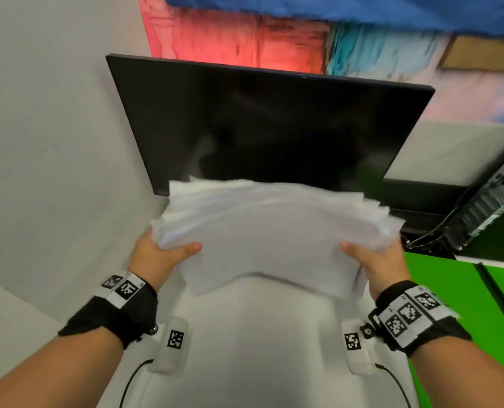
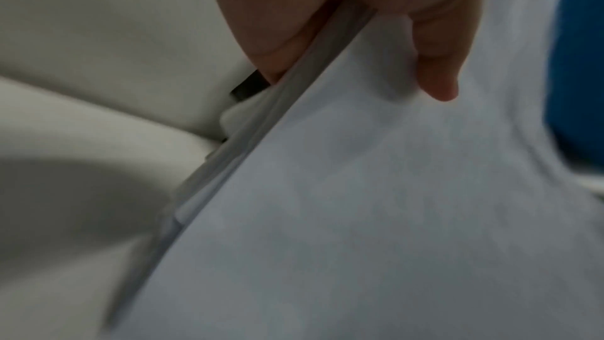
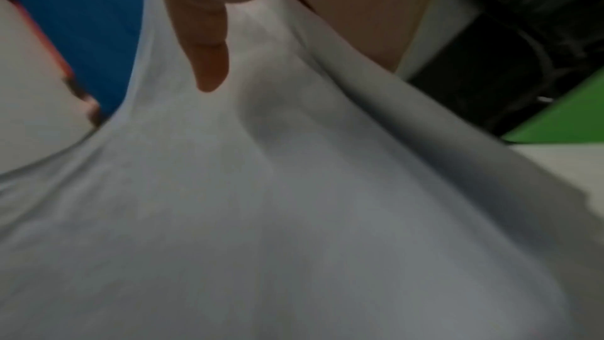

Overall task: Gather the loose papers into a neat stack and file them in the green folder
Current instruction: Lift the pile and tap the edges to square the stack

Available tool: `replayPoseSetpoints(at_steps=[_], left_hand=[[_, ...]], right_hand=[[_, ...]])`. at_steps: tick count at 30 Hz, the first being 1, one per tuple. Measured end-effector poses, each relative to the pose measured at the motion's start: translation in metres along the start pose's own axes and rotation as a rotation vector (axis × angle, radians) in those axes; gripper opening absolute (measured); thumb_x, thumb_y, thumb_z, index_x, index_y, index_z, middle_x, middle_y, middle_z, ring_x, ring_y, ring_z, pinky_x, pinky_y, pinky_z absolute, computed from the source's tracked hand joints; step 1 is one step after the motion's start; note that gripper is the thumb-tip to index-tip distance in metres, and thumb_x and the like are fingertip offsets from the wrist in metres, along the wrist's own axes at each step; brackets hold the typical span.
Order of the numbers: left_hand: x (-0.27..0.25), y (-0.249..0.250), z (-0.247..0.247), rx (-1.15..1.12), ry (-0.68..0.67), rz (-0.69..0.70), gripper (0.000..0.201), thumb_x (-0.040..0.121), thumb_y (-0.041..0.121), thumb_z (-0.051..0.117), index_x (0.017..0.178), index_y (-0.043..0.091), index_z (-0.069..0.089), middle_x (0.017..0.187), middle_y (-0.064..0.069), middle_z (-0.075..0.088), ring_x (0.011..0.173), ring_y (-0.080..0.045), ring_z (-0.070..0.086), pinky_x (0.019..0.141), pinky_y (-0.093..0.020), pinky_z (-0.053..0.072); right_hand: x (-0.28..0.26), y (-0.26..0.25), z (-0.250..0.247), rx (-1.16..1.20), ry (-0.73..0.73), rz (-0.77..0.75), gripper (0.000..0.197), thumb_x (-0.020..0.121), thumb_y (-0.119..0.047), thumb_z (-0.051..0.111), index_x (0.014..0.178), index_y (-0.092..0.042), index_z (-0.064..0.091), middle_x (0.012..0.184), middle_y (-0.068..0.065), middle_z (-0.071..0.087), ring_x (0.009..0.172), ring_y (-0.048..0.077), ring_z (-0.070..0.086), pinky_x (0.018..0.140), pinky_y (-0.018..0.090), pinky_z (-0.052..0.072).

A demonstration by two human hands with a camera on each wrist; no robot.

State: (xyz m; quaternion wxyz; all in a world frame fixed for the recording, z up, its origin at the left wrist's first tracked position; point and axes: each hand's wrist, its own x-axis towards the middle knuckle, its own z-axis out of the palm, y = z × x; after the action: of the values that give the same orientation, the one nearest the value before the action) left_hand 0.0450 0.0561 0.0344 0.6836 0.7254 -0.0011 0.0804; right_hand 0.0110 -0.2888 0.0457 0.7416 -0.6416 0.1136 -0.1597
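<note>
While both hands pinched the paper stack [image 1: 270, 231] aloft, the green folder [image 1: 457, 301] lay to the right.
The left hand [image 1: 156, 256] and right hand [image 1: 377, 262] clamped the short ends above the bench [image 1: 253, 348], the stack's long axis spanning between them, the right hand nearer the folder.

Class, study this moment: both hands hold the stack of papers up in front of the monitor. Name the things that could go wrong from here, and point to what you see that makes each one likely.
1. The stack of papers is uneven, its far edges fanned; each hand, left hand and right hand, holds only a side edge, so sheets could slide out.
2. The stack bows between the grips; it may crease.
3. The stack is close to the monitor and might knock it on the way to the green folder.
</note>
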Motion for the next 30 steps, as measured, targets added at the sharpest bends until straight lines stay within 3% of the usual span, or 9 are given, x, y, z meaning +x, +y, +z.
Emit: replayPoseSetpoints(at_steps=[4,8,13,15,18,20,23,27,30], left_hand=[[-0.006,-0.022,0.008,0.296,-0.071,0.021,0.059,0.048,0.042,0.074,0.096,0.008,0.071,0.100,-0.016,0.071,0.096,-0.030,0.066,0.085,-0.031,0.050],[0.001,-0.022,-0.002,0.084,-0.022,-0.046,0.041,0.053,0.007,0.085,0.088,0.023,0.071,0.086,0.006,0.075,0.096,-0.027,0.068,0.084,-0.030,0.057],[0.009,0.001,-0.016,0.207,-0.206,0.068,0.086,0.047,0.011,0.089,0.122,0.032,0.052,0.099,0.024,0.067,0.093,0.011,0.061,0.078,0.000,0.044],[0.010,0.008,-0.020,0.264,-0.312,0.074,0.090,0.042,0.033,0.090,0.121,0.047,0.048,0.097,0.032,0.067,0.096,0.015,0.058,0.080,0.003,0.041],[0.008,0.020,-0.020,0.232,-0.440,0.036,0.090,0.033,0.056,0.085,0.116,0.055,0.050,0.098,0.044,0.062,0.098,0.022,0.056,0.082,0.002,0.040],[0.007,0.027,-0.014,0.203,-0.468,0.028,0.066,0.029,0.068,0.080,0.093,0.062,0.063,0.091,0.041,0.065,0.093,0.020,0.059,0.079,0.002,0.041],[0.007,0.026,-0.005,0.077,-0.398,0.037,0.061,0.027,0.055,0.087,0.084,0.039,0.074,0.083,0.026,0.073,0.086,0.004,0.067,0.073,-0.005,0.048],[0.004,0.031,0.007,0.008,-0.082,0.099,0.033,0.067,0.011,0.079,0.091,0.029,0.066,0.082,0.023,0.074,0.080,0.005,0.069,0.068,-0.010,0.052],[-0.004,0.028,0.015,0.093,0.088,0.106,0.023,0.079,0.013,0.071,0.085,0.034,0.064,0.070,0.027,0.069,0.071,0.016,0.063,0.061,0.000,0.046]], right_hand=[[-0.001,0.034,-0.012,-0.068,0.026,0.192,0.032,0.065,-0.003,0.080,0.094,-0.006,0.067,0.061,-0.009,0.073,0.053,0.005,0.068,0.048,0.016,0.052],[-0.004,0.014,-0.020,-0.245,-0.129,0.040,0.029,0.074,0.011,0.068,0.080,-0.017,0.067,0.064,-0.022,0.071,0.060,-0.008,0.065,0.063,0.009,0.050],[-0.015,-0.040,-0.034,-0.197,-0.328,-0.078,0.016,0.057,-0.034,0.087,0.058,-0.040,0.072,0.063,-0.034,0.066,0.065,-0.016,0.062,0.065,0.003,0.048],[-0.010,-0.048,-0.042,-0.287,-0.391,-0.094,0.027,0.073,-0.009,0.075,0.067,-0.035,0.073,0.067,-0.036,0.066,0.069,-0.016,0.063,0.070,0.003,0.047],[0.004,-0.050,-0.056,-0.292,-0.363,-0.079,0.015,0.065,-0.014,0.084,0.075,-0.024,0.077,0.070,-0.026,0.071,0.073,-0.008,0.067,0.074,0.011,0.051],[0.010,-0.048,-0.058,-0.279,-0.380,-0.078,0.047,0.054,-0.027,0.089,0.093,-0.006,0.074,0.087,-0.003,0.077,0.091,0.015,0.071,0.084,0.027,0.055],[0.009,-0.044,-0.051,-0.175,-0.346,-0.068,0.067,0.040,-0.036,0.091,0.099,-0.011,0.073,0.104,0.010,0.073,0.105,0.034,0.064,0.092,0.044,0.050],[-0.003,-0.041,-0.028,-0.116,-0.202,-0.144,0.038,0.051,-0.028,0.084,0.087,-0.021,0.075,0.089,-0.008,0.076,0.084,0.008,0.069,0.077,0.022,0.055],[-0.020,-0.031,-0.001,-0.205,-0.066,-0.227,0.031,0.077,0.000,0.068,0.091,-0.027,0.070,0.086,-0.018,0.074,0.087,0.001,0.066,0.082,0.017,0.052]])
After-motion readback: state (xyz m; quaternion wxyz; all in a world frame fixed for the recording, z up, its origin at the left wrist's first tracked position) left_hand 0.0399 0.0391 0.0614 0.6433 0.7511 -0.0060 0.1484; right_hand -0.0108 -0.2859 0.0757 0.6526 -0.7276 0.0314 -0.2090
